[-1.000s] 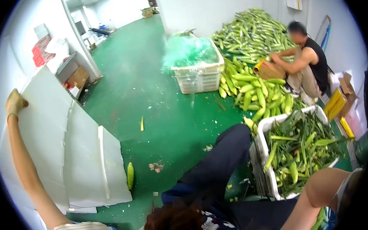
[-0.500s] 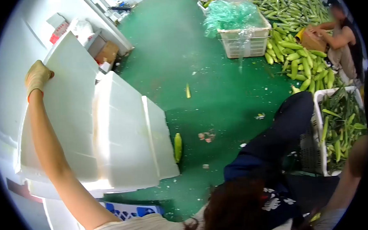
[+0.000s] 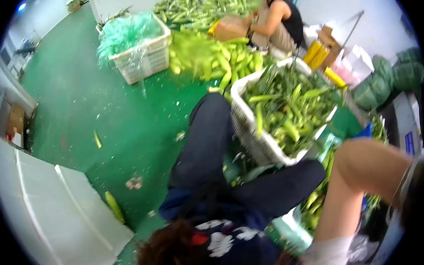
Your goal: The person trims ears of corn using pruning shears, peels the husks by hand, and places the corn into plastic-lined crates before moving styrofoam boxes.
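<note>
My left hand is outside the view. A bent bare arm with a pale sleeve rises at the lower right; its hand is not visible past the dark edge. Beside this arm stands a white crate (image 3: 241,103) heaped with green husks and leaves (image 3: 291,100). More green stalks or cobs (image 3: 314,201) lie under and behind the arm. White panels (image 3: 59,210) stand at the lower left, with no hand visible on them. A single green cob (image 3: 114,207) lies on the floor against their right edge.
Dark-trousered legs (image 3: 198,142) fill the lower middle. A crate (image 3: 145,64) with green netting stands upper left of centre, beside piled cobs (image 3: 227,58). A crouching person (image 3: 283,20) handles a cardboard box (image 3: 231,27). Green bundles (image 3: 375,82) and yellow packages (image 3: 316,56) are at the right.
The view has swung right. My left hand, earlier on the top edge of the white panels, has left the view. The bent arm and husk crate now show more fully.
</note>
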The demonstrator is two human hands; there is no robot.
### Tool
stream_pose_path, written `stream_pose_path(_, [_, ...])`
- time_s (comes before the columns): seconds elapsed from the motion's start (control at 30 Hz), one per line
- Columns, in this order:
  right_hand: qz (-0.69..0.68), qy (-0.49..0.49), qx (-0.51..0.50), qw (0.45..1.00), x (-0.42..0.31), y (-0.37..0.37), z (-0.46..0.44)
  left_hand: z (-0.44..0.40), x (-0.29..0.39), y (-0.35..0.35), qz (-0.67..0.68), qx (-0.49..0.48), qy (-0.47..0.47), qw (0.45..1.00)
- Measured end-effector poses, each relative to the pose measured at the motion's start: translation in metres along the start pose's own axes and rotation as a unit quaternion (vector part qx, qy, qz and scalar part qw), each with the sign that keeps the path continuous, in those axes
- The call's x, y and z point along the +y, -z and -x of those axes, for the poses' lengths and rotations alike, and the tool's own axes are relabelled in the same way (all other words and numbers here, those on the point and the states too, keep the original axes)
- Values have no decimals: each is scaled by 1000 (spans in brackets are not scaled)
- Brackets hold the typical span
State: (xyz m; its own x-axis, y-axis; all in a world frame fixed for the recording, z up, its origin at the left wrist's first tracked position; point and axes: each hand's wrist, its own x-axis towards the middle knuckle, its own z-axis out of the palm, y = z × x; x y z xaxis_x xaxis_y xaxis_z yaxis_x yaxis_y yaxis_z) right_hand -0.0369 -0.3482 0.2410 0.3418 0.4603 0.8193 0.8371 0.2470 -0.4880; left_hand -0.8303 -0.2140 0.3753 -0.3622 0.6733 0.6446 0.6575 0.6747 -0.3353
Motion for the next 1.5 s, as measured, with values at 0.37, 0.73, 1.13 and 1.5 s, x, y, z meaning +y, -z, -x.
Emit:
stream_pose_path(0.37, [183,-129,308,925,-13,124,129,97,521,-12,758,-23,-253,601])
stream_pose_path(0.73, [509,-486,-61,707,181,157,323,517,722,236,603,-249,-741,162])
stream_pose_path(1.13, [439,-654,-86,610,332,139,244,492,773,210,500,-472,-712,143])
stream_pose_path(1.5, [294,-468,-21,833,181,-65,122,513,762,307,553,-577,-600,24])
